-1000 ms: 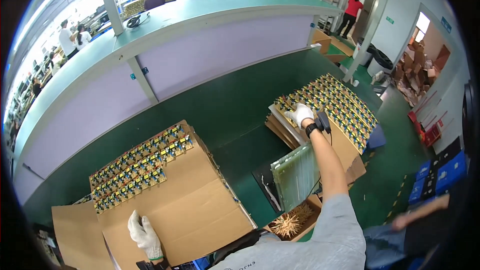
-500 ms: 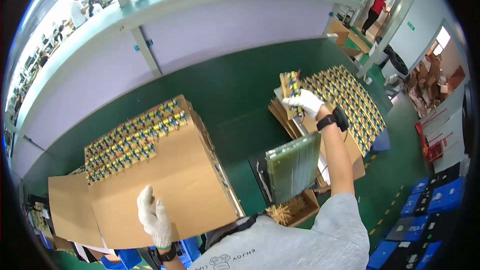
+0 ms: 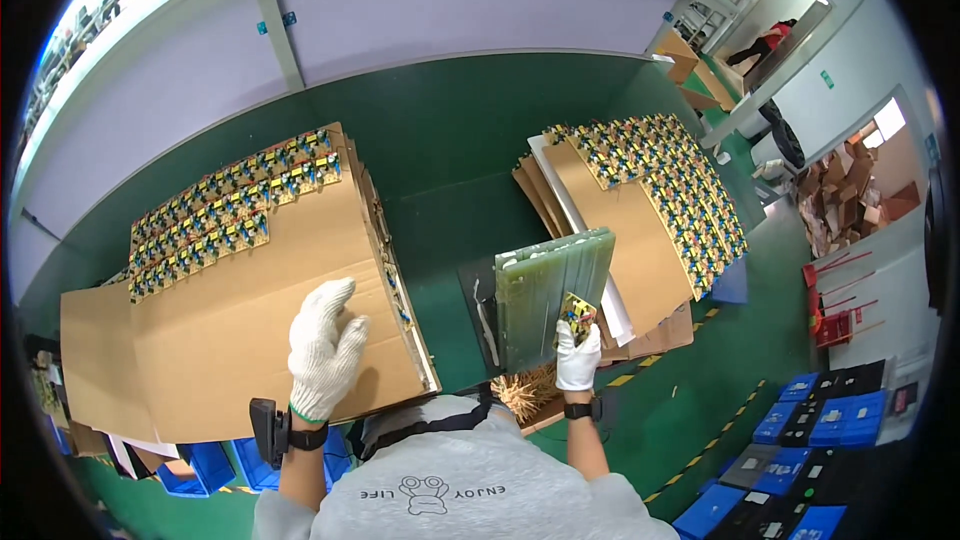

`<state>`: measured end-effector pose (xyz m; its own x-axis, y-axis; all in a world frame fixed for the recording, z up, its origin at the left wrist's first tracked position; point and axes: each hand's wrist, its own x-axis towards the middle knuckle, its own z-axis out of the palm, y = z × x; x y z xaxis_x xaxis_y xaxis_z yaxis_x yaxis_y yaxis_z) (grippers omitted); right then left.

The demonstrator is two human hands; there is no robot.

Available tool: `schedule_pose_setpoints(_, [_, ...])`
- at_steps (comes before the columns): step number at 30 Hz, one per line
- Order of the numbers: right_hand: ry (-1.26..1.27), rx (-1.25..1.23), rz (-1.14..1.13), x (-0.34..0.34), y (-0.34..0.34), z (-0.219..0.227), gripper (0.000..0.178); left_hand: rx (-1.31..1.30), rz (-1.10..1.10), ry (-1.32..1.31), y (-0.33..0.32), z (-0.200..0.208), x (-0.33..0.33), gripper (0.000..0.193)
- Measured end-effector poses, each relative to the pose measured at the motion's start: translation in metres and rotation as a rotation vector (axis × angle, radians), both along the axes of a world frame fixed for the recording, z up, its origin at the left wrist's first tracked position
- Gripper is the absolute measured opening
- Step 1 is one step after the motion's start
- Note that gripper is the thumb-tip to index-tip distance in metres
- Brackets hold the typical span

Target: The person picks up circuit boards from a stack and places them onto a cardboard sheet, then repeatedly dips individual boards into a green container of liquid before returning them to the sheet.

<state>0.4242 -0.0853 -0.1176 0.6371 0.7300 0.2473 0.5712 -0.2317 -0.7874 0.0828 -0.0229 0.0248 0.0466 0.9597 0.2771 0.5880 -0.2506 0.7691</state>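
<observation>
In the head view, clocked from its centre, a small circuit board point(image 3: 578, 312) is clamped at 4 o'clock in the gloved right hand point(image 3: 578, 362), before green panels point(image 3: 530, 305). At 8 o'clock, well apart, the gloved left hand point(image 3: 325, 355) is held over cardboard point(image 3: 215, 360), thumb and fingers parted. More boards are laid out in rows at 9 o'clock point(image 3: 205, 220) and 2 o'clock.
</observation>
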Motion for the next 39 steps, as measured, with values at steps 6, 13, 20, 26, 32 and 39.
schedule_pose_setpoints(6, [-0.245, 0.105, -0.111, -0.018, 0.029, 0.007, 0.034, -0.013, -0.027, 0.017, -0.005, -0.01, 0.004, 0.04])
schedule_pose_setpoints(13, [-0.041, 0.181, -0.018, 0.002, 0.033, 0.006, 0.036, -0.031, -0.015, -0.08, -0.008, -0.013, 0.003, 0.038])
schedule_pose_setpoints(20, [0.016, 0.205, 0.081, 0.008, 0.035, 0.007, 0.037, -0.081, -0.061, -0.121, -0.006, -0.018, -0.004, 0.036])
schedule_pose_setpoints(26, [-0.085, 0.211, 0.135, 0.022, 0.044, -0.003, 0.036, 0.002, -0.072, -0.166, -0.006, -0.024, -0.005, 0.036])
schedule_pose_setpoints(32, [-0.08, 0.06, -0.213, -0.009, 0.048, 0.003, 0.052, -0.009, -0.125, -0.184, -0.008, -0.021, -0.007, 0.037])
schedule_pose_setpoints(39, [-0.173, 0.152, -0.141, -0.01, 0.03, -0.004, 0.038, -0.105, -0.118, -0.194, -0.011, -0.004, -0.019, 0.047])
